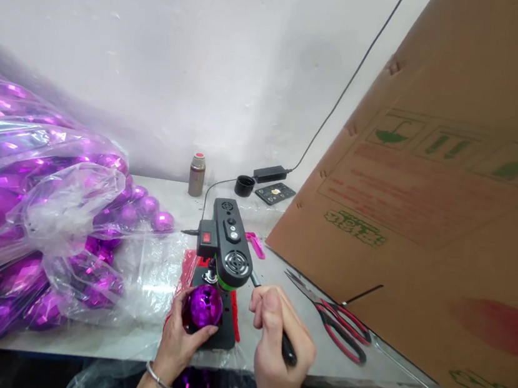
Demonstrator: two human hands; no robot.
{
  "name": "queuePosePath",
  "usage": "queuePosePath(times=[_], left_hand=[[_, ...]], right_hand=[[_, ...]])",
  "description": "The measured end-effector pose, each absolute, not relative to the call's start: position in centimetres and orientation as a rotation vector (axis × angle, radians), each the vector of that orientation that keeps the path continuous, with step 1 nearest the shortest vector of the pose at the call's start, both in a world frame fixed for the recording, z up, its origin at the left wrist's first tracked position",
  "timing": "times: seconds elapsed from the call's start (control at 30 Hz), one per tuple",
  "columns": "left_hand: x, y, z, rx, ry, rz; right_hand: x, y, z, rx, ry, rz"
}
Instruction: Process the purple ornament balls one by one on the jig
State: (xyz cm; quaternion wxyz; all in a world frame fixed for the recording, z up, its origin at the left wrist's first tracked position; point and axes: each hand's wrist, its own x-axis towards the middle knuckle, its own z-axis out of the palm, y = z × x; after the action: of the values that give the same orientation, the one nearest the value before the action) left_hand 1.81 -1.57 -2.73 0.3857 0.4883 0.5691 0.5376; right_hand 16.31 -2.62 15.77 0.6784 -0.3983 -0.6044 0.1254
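My left hand (183, 332), with a silver bangle at the wrist, grips a shiny purple faceted ball (205, 306) between thumb and fingers. The ball sits over the black base (221, 339) of a small black machine (234, 241), just below and in front of its head. My right hand (279, 344) is wrapped round a black handle (288, 350). From that handle a thin metal rod (255, 278) runs up to the side of the machine head; where it ends is hidden. Red plastic (187, 268) lies beneath the base.
Clear bags of purple balls (42, 224) fill the left side. Red-handled scissors (341, 330) lie on the right, beside a large leaning cardboard box (429, 196). Behind the machine stand a bottle (197, 175), a black cup (244, 186) and a power adapter (269, 174) with its cable.
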Motion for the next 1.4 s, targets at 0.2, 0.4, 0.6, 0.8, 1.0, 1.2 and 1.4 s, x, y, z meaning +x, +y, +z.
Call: queuePosePath(times=[0.2, 0.4, 0.6, 0.8, 1.0, 1.2, 1.4], left_hand=[[2.0, -2.4, -4.3, 1.506, 1.428, 1.349], [1.8, -2.3, -3.3, 1.56, 1.428, 1.212], [2.5, -1.2, -2.0, 1.577, 1.489, 1.198], [3.9, 0.7, -2.4, 1.633, 1.504, 1.294], [3.8, 0.5, -3.7, 1.602, 1.459, 1.29], [3.5, 0.6, -3.3, 1.628, 1.447, 1.277], [2.9, 0.8, -4.5, 1.774, 1.439, 1.234]], right_hand=[[16.4, -2.7, 15.6, -0.902, -1.358, 0.286], [16.2, -2.8, 15.4, -0.9, -1.352, 0.268], [16.4, -2.9, 15.2, -0.909, -1.358, 0.267], [16.6, -3.0, 15.1, -0.891, -1.381, 0.249], [16.6, -3.1, 14.3, -0.885, -1.367, 0.23], [16.4, -2.9, 11.7, -0.84, -1.315, 0.191], [16.0, -2.7, 10.4, -0.829, -1.235, 0.166]])
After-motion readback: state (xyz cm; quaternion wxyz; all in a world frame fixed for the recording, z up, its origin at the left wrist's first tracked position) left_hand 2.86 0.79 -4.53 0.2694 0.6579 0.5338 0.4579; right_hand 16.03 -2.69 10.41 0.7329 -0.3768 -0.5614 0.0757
